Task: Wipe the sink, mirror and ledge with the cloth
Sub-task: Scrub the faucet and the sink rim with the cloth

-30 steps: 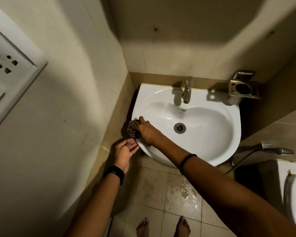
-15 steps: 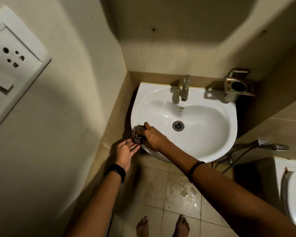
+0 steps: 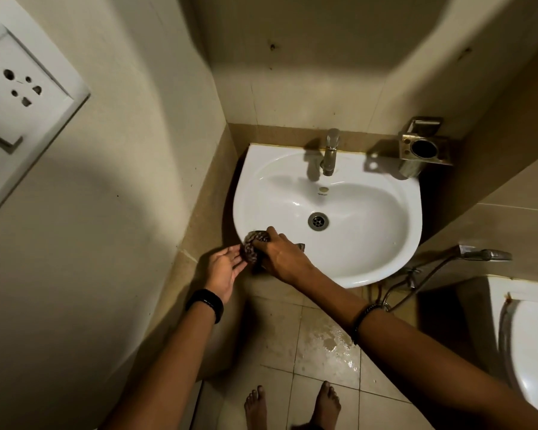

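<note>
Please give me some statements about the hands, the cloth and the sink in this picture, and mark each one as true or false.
1. The right hand presses the cloth on the front-left rim of the sink. True.
2. The left hand grips the tap. False: it is open, palm up, beside the rim just under the cloth.
3. Water runs from the tap. False: no stream shows.
4. A metal holder is mounted at the back-right corner of the sink. True.
5. The floor tiles below the sink are all dry. False: a wet patch shines there.
</note>
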